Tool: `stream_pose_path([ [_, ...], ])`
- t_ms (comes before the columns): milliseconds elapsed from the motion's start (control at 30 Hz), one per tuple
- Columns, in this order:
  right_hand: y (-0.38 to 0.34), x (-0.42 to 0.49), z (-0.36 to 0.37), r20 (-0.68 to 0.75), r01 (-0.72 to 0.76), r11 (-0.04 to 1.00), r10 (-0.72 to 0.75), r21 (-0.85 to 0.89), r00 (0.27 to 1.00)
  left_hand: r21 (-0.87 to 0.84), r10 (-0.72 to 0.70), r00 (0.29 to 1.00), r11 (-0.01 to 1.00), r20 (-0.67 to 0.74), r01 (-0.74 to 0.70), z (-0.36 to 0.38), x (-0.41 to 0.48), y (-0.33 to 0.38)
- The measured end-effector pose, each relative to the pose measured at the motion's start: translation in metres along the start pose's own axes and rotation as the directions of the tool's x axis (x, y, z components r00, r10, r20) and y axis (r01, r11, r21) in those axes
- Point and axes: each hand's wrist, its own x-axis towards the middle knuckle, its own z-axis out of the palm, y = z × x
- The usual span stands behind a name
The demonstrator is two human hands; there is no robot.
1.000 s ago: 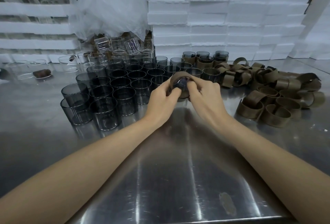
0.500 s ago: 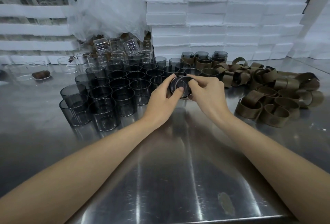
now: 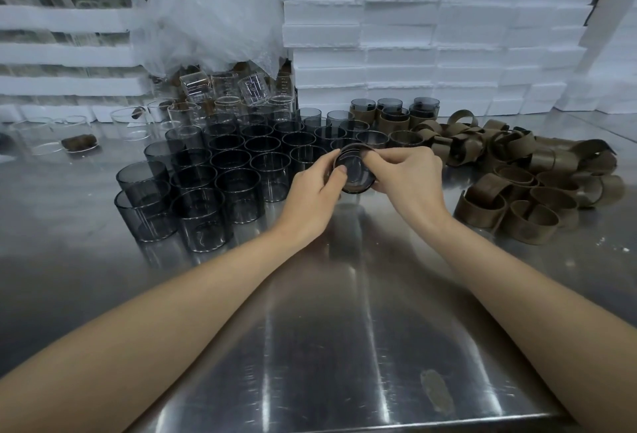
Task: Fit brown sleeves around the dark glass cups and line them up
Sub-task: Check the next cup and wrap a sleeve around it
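Note:
My left hand (image 3: 312,194) and my right hand (image 3: 410,184) both grip one dark glass cup (image 3: 355,174), tipped so its base faces me, with a brown sleeve around it. Several bare dark cups (image 3: 238,170) stand packed together left of my hands. A few sleeved cups (image 3: 393,115) stand in a row at the back. A pile of loose brown sleeves (image 3: 531,184) lies to the right on the steel table (image 3: 344,346).
White foam blocks (image 3: 431,36) are stacked along the back. Clear glass beakers (image 3: 224,94) sit under a plastic sheet (image 3: 210,8) at the back left. More clear glasses (image 3: 51,136) stand at far left. The table's front edge is near me.
The sleeve, held up and partly over the cup a second ago, now sits around it. Both hands have turned the cup slightly and stayed in place.

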Motion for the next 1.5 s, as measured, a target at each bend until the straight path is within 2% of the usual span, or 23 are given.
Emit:
stream_pose_path([
  [400, 0.006, 0.009, -0.005, 0.042, -0.003, 0.998, 0.005, -0.058, 0.999, 0.01, 0.003, 0.998, 1.0, 0.068, -0.004, -0.003, 0.001, 0.005],
  [600, 0.008, 0.008, -0.006, 0.061, 0.019, 0.999, -0.021, 0.032, 0.998, 0.0, 0.04, 0.998, 0.999, 0.049, -0.04, -0.004, 0.002, 0.004],
  [700, 0.009, 0.008, -0.003, 0.069, -0.013, 0.99, 0.003, 0.142, 0.998, -0.019, 0.03, 0.999, 0.999, 0.028, -0.03, -0.005, 0.005, 0.004],
  [767, 0.01, 0.007, -0.001, 0.042, -0.025, 0.98, 0.017, 0.2, 0.999, -0.05, 0.024, 1.0, 0.998, 0.005, -0.024, -0.005, 0.006, 0.004],
  [900, 0.012, 0.011, -0.002, -0.021, -0.026, 0.981, 0.031, 0.193, 0.999, -0.103, 0.016, 0.996, 0.994, -0.085, -0.025, -0.002, 0.004, 0.004],
  [967, 0.011, 0.013, -0.002, 0.055, -0.084, 0.975, 0.074, 0.204, 0.996, -0.138, 0.001, 0.991, 0.99, -0.131, -0.019, 0.001, 0.002, 0.004],
  [1033, 0.011, 0.014, -0.001, 0.209, -0.18, 0.947, 0.125, 0.266, 0.97, -0.194, -0.017, 0.992, 0.981, -0.124, -0.007, 0.002, 0.001, 0.005],
  [1133, 0.01, 0.013, -0.006, 0.509, -0.382, 0.829, 0.141, 0.409, 0.849, -0.236, -0.007, 0.996, 0.972, -0.088, -0.014, 0.001, 0.0, 0.003],
  [1200, 0.01, 0.014, -0.009, 0.532, -0.394, 0.804, 0.115, 0.446, 0.839, -0.265, 0.005, 0.996, 0.964, -0.086, -0.027, -0.001, 0.001, 0.004],
  [1267, 0.01, 0.014, -0.009, 0.475, -0.366, 0.779, 0.101, 0.509, 0.874, -0.334, -0.001, 0.998, 0.942, -0.068, -0.022, -0.003, 0.004, 0.003],
  [1333, 0.012, 0.014, -0.008, 0.476, -0.393, 0.709, 0.092, 0.585, 0.875, -0.37, -0.031, 0.998, 0.929, -0.051, 0.009, -0.002, 0.008, 0.002],
  [1400, 0.013, 0.013, -0.009, 0.527, -0.455, 0.638, 0.09, 0.621, 0.845, -0.432, -0.09, 0.996, 0.898, 0.006, 0.083, 0.001, 0.009, 0.0],
  [1500, 0.012, 0.012, -0.007, 0.564, -0.522, 0.591, 0.131, 0.615, 0.815, -0.543, -0.19, 0.972, 0.807, 0.137, 0.234, 0.002, 0.01, -0.002],
])
